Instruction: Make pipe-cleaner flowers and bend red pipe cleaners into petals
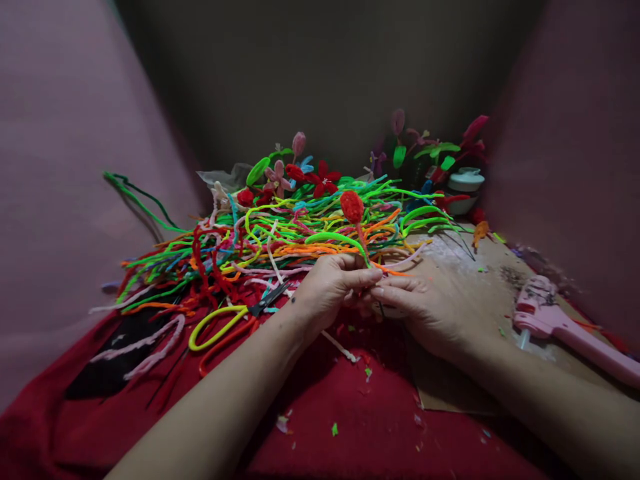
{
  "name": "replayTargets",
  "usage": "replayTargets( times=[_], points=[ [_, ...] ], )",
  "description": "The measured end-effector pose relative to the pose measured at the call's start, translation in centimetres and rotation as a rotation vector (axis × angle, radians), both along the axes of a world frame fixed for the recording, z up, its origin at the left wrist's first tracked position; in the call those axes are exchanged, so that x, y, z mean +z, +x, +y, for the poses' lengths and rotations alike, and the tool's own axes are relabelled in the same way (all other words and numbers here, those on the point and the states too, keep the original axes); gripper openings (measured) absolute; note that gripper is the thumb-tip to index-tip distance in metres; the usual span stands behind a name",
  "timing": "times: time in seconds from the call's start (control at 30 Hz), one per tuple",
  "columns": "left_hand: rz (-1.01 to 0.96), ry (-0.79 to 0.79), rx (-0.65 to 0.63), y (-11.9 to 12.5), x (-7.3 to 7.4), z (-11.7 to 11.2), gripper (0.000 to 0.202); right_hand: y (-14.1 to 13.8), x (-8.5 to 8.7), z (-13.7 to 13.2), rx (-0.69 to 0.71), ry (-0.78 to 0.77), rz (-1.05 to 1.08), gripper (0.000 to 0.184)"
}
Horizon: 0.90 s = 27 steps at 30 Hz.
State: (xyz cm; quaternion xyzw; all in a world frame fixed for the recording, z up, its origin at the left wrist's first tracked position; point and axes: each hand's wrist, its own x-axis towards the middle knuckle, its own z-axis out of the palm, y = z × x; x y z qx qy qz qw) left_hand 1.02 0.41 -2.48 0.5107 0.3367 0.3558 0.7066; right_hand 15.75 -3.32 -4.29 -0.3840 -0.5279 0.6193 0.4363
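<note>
1. Red bud on stem (352, 207): held upright between both hands, just in front of the pipe-cleaner heap (280, 240).
2. Grip of left hand (330, 283): pinched on the stem's foot, steadying it upright.
3. Grip of right hand (425, 303): closed at the same spot, seemingly on the stem.
4. Scissors (220, 327) and glue gun (550, 320): laid aside, one on each flank, within reach.
5. White lidded pot (465, 183): closed, contents hidden.

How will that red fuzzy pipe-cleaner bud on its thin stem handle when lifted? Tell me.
Probably very light: the red fuzzy pipe-cleaner bud stands above a fingertip pinch of the left hand. Its stem holds nearly upright, so likely stiff yet bendable. The fuzz should grip, not slip.
</note>
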Motion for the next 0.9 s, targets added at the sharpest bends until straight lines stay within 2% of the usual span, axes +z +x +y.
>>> replayTargets(
  times=[0.13,0.3,0.4,0.63,0.77,0.9],
  points=[
    [-0.049,-0.021,-0.044,-0.20,0.42,-0.17,0.019,0.01,-0.31,0.03,0.043,-0.086,0.108,0.020],
    [-0.144,-0.040,-0.228,-0.67,0.72,-0.22,0.022,0.11,-0.61,-0.17,0.126,-0.048,0.111,0.029],
    [-0.189,-0.041,-0.278,-0.77,0.71,-0.21,0.022,0.11,-0.71,-0.27,0.170,-0.034,0.138,0.029],
    [-0.243,-0.064,-0.199,-0.69,0.95,-0.37,0.020,0.14,-0.50,-0.60,0.270,-0.142,0.223,0.024],
    [-0.179,-0.031,-0.170,-0.82,0.87,-0.14,0.021,0.08,-0.38,-0.59,0.223,-0.134,0.201,0.022],
    [-0.130,-0.015,-0.145,-0.91,0.78,0.23,0.023,-0.08,-0.36,-0.37,0.119,-0.111,0.201,0.019]
  ],
)
